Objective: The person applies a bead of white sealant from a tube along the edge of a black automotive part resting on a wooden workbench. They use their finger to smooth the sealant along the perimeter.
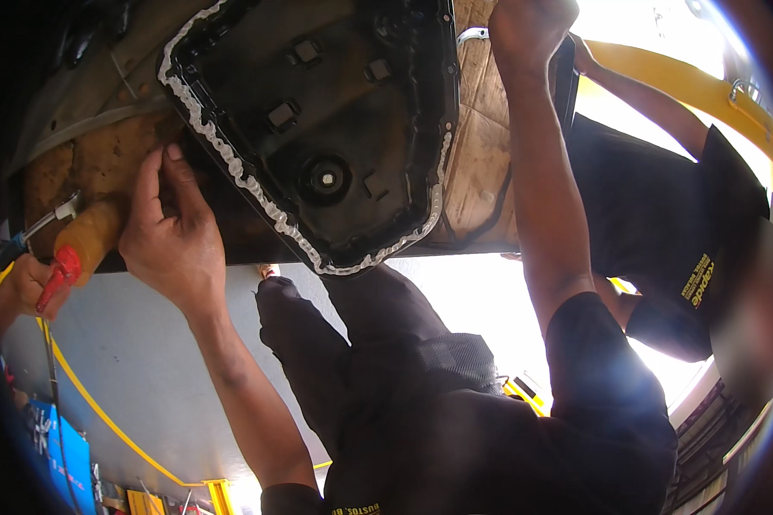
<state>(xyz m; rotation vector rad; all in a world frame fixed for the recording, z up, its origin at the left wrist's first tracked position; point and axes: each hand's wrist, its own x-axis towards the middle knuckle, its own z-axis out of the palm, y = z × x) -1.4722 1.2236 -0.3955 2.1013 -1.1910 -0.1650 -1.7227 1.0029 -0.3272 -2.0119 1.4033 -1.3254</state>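
A black oil pan with a thick, uneven bead of grey sealant along its rim takes up the upper middle. My left hand is raised beside the pan's left edge, fingers bent and drawn together near the thumb; whatever they pinch is too small or hidden to tell. My right hand is closed in a fist at the top, right of the pan, and its inner side is out of sight. A shiny curved metal piece shows just left of that fist; I cannot tell whether I hold it.
At far left, another person's hand is by a red handle-like piece and a blue-handled metal tool. A co-worker in a dark shirt reaches up at right. Brown panelling and a yellow beam flank the pan.
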